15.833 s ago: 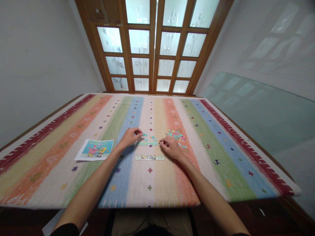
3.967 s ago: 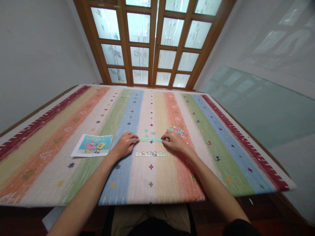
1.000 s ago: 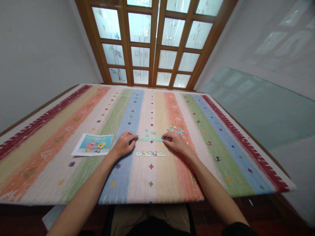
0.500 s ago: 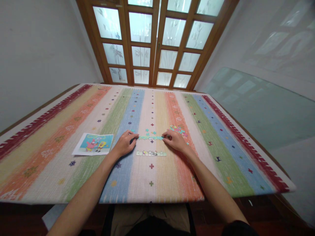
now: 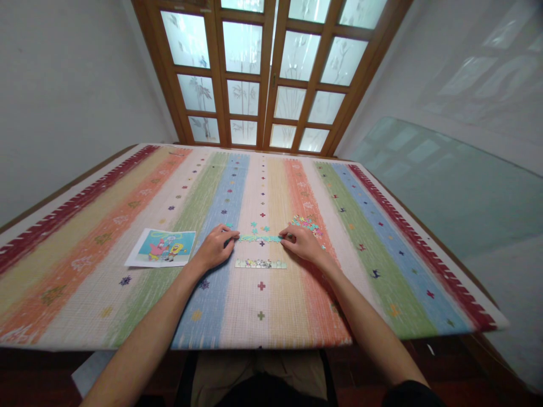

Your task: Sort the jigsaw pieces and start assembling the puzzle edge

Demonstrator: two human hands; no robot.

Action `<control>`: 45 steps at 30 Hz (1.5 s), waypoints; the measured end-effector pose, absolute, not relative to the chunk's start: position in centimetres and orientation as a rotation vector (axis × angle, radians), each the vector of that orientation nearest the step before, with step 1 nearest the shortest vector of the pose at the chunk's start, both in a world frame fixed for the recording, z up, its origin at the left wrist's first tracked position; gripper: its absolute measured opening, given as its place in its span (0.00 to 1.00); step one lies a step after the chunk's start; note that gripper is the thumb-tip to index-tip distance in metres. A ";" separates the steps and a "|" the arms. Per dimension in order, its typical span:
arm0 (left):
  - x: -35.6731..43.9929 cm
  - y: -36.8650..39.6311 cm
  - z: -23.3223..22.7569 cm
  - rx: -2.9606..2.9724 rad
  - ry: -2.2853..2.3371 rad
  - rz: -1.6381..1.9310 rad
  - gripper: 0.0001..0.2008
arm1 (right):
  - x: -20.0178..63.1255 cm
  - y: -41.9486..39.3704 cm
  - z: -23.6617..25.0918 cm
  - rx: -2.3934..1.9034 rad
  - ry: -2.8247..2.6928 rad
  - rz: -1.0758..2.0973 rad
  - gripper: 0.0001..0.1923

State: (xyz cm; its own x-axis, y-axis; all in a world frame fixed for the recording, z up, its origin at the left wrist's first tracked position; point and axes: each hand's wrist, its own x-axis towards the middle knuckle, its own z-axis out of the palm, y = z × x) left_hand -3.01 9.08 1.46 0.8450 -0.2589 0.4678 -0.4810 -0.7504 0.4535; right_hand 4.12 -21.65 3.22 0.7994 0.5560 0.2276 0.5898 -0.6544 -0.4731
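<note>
On the striped cloth point(image 5: 127, 316), the left hand point(image 5: 214, 249) and right hand point(image 5: 302, 244) are pinching opposite ends of the teal strip point(image 5: 259, 238) just above the pale strip point(image 5: 260, 264), apparently aligning it; next it likely needs a matching piece from the pile point(image 5: 306, 223).

- 1 view only, from a camera worn on the person's head, looking forward and down.
- It faces across the striped counter point(image 5: 127, 294) toward the wooden glazed doors point(image 5: 263, 73) at the far end.
- Both forearms reach in from the bottom edge; the near counter edge sits close.
</note>
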 end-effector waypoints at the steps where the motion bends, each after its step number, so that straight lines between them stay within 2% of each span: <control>1: -3.0 9.1 1.5 2.446 -0.542 0.513 0.14 | 4.0 -21.7 3.2 -2.446 -0.854 -0.082 0.08; 28: -3.1 9.1 1.6 2.472 -0.541 0.466 0.14 | 3.8 -21.8 3.0 -2.414 -0.834 -0.083 0.07; 35: -3.0 9.2 1.5 2.459 -0.549 0.485 0.13 | 5.0 -21.6 4.2 -2.331 -0.865 -0.103 0.07; 45: -3.2 9.2 1.8 2.456 -0.558 0.489 0.13 | 6.7 -18.2 4.7 -2.511 -0.897 -0.020 0.06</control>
